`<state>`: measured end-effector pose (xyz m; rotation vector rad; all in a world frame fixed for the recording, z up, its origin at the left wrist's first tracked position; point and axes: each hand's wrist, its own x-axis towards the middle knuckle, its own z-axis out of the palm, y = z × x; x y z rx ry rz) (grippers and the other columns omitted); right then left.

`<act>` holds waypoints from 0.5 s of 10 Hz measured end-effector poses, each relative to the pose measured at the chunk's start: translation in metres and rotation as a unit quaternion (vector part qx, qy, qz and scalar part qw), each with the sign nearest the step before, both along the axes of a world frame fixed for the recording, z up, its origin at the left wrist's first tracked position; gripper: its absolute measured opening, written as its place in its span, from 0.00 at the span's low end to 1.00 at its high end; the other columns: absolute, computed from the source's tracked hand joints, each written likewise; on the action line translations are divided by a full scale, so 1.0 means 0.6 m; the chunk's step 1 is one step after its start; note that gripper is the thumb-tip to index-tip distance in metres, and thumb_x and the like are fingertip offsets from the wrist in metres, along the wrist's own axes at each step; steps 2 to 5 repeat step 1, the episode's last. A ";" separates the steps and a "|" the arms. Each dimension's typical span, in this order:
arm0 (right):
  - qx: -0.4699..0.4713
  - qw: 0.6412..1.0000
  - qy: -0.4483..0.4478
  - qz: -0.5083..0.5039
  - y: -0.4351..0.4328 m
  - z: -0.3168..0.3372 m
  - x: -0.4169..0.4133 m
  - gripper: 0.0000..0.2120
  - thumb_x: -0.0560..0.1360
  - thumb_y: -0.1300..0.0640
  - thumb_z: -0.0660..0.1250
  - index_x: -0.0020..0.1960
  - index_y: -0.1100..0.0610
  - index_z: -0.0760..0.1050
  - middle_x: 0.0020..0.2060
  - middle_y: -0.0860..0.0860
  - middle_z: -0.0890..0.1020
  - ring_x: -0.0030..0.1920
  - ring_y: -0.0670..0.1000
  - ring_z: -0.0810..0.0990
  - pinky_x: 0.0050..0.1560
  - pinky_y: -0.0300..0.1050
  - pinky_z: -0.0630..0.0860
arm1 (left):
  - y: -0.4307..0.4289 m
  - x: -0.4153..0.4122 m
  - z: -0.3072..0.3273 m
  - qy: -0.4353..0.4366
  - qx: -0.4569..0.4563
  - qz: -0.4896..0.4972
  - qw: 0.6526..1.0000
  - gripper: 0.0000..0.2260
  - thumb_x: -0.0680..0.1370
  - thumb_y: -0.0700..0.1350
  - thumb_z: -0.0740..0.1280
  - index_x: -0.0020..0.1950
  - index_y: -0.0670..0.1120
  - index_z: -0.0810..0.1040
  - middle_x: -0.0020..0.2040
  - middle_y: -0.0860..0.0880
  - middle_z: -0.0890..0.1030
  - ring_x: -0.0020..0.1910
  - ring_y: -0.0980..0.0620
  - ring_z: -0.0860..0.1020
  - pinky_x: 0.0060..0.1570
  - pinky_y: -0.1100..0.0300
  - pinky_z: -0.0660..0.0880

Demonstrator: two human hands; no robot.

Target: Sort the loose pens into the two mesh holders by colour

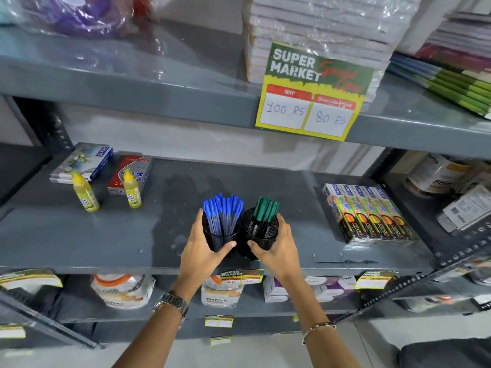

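Two black mesh holders stand side by side near the front edge of a grey metal shelf [106, 235]. The left holder [221, 239] is full of several blue-capped pens [223, 208]. The right holder [261, 235] holds several green-capped pens [265, 209]. My left hand [202, 248] wraps around the left holder, thumb on its front. My right hand [279, 244] grips the right holder the same way. No loose pens show on the shelf.
Two yellow glue bottles [85, 193] [132, 189] and flat boxes [82, 162] sit at the back left. A row of colourful boxes [369, 213] lies to the right. A price sign [313, 94] hangs from the upper shelf. Packaged goods fill the shelf below.
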<state>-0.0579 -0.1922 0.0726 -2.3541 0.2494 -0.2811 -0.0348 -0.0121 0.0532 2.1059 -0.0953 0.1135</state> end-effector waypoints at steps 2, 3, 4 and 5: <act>0.037 0.999 -0.010 -0.013 0.009 -0.001 -0.012 0.45 0.68 0.46 0.72 0.74 0.56 0.48 0.70 0.54 0.63 0.70 0.53 0.63 0.64 0.45 0.67 | -0.007 -0.016 -0.002 -0.035 0.002 0.009 0.999 0.52 0.68 0.62 0.71 0.77 0.47 0.40 0.78 0.47 0.51 0.75 0.50 0.53 0.65 0.46 0.64; 0.037 0.999 -0.010 -0.013 0.009 -0.001 -0.012 0.45 0.68 0.46 0.72 0.74 0.56 0.48 0.70 0.54 0.63 0.70 0.53 0.63 0.64 0.45 0.67 | -0.007 -0.016 -0.002 -0.035 0.002 0.009 0.999 0.52 0.68 0.62 0.71 0.77 0.47 0.40 0.78 0.47 0.51 0.75 0.50 0.53 0.65 0.46 0.64; 0.037 0.999 -0.010 -0.013 0.009 -0.001 -0.012 0.45 0.68 0.46 0.72 0.74 0.56 0.48 0.70 0.54 0.63 0.70 0.53 0.63 0.64 0.45 0.67 | -0.007 -0.016 -0.002 -0.035 0.002 0.009 0.999 0.52 0.68 0.62 0.71 0.77 0.47 0.40 0.78 0.47 0.51 0.75 0.50 0.53 0.65 0.46 0.64; 0.037 0.999 -0.010 -0.013 0.009 -0.001 -0.012 0.45 0.68 0.46 0.72 0.74 0.56 0.48 0.70 0.54 0.63 0.70 0.53 0.63 0.64 0.45 0.67 | -0.007 -0.016 -0.002 -0.035 0.002 0.009 0.999 0.52 0.68 0.62 0.71 0.77 0.47 0.40 0.78 0.47 0.51 0.75 0.50 0.53 0.65 0.46 0.64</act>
